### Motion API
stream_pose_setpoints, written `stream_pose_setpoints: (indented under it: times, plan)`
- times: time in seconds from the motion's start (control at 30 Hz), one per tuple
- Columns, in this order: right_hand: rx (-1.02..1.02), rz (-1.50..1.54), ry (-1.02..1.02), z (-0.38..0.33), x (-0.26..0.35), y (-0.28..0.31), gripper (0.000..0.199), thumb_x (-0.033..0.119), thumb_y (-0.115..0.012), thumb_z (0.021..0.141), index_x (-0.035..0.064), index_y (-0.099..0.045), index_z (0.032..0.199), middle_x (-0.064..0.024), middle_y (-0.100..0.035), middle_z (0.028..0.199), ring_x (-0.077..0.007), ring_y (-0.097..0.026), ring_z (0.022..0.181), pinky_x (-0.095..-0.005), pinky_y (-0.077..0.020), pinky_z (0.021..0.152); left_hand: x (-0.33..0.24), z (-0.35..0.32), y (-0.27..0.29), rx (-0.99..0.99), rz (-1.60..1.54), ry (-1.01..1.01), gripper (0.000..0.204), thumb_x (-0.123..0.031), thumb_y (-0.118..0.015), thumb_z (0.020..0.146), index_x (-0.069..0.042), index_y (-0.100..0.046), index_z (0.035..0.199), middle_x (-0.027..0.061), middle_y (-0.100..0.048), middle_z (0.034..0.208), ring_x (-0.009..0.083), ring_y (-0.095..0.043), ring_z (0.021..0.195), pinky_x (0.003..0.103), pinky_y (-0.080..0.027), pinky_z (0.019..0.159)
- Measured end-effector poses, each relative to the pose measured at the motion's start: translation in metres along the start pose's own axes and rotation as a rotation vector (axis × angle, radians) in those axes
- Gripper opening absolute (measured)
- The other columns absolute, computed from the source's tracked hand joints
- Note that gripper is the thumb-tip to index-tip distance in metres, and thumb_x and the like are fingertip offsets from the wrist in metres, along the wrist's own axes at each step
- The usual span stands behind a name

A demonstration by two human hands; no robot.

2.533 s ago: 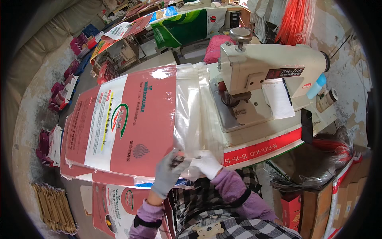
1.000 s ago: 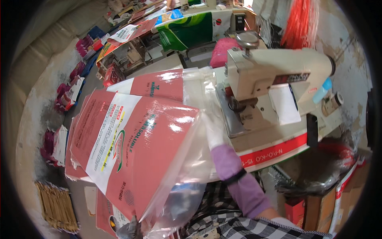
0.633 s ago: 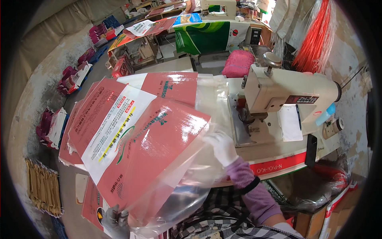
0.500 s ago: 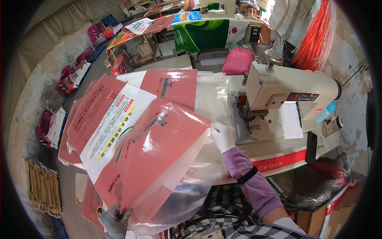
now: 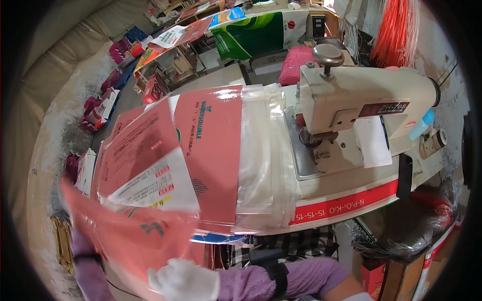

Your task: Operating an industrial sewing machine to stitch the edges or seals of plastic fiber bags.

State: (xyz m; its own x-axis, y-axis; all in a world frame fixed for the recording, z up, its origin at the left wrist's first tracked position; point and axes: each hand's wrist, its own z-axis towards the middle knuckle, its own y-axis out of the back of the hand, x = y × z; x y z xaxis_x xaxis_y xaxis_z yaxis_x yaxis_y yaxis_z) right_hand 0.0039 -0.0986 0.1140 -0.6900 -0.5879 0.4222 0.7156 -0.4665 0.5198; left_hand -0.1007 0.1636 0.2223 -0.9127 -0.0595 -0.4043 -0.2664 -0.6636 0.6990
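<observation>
A red printed plastic bag (image 5: 135,236) with a clear liner is lifted at the lower left, bent and partly blurred. In its near edge my right hand (image 5: 183,281), in a white glove, is closed on the plastic. My left hand (image 5: 62,201) is at the bag's far left corner, smeared and mostly hidden by it; the corner is held up there. Beyond lies a stack of similar bags (image 5: 216,150), red with clear liner ends pointing right. A loose red-and-white bag (image 5: 155,180) rests skewed on the stack's left part.
A cream sewing machine (image 5: 371,95) stands on the table to the right of the stack. A black phone-like object (image 5: 404,175) hangs at the table's front edge. Red-white strands (image 5: 396,35) hang at the back right. Folded bundles (image 5: 95,108) line the left wall.
Both hands have moved left with the red bag, uncovering the stack's liner ends. My right hand has left the machine's side for the lower centre; my left has gone up and left.
</observation>
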Motion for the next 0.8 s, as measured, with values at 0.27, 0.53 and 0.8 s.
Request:
stream_pose_setpoints:
  times: [0.27,0.53,0.8]
  plan:
    - [-0.755,0.27,-1.413,-0.284,-0.059,0.076,0.033,0.009,-0.064,0.087,-0.0006,-0.064,0.119,-0.0143,-0.072,0.091,-0.0124,-0.066,0.081,-0.0265,-0.0522,0.076,-0.229,-0.179,-0.196,0.769,-0.823,-1.654,0.021,-0.016,-0.062,0.083,-0.012,-0.069,0.103,0.0088,-0.07,0.105,0.0242,-0.067,0.09,0.032,-0.053,0.082]
    - [-0.087,-0.586,-1.049,-0.359,0.005,0.135,0.042,0.016,-0.068,0.072,0.0175,-0.07,0.114,-0.0053,-0.055,0.061,-0.0277,-0.057,0.056,-0.0401,-0.0449,0.053,-0.265,-0.351,-0.199,0.682,-0.155,-1.824,0.015,-0.022,-0.068,0.075,-0.017,-0.074,0.087,0.0059,-0.069,0.083,0.0271,-0.067,0.076,0.035,-0.054,0.07]
    - [-0.147,-0.399,-1.181,-0.351,0.022,0.121,0.032,0.026,-0.069,0.077,0.0242,-0.072,0.109,-0.0053,-0.049,0.055,-0.0245,-0.053,0.047,-0.0393,-0.0412,0.045,-0.255,-0.325,-0.185,0.978,-0.311,-1.637,0.033,-0.036,-0.065,0.081,-0.016,-0.069,0.107,0.0082,-0.067,0.092,0.0298,-0.065,0.08,0.044,-0.051,0.074]
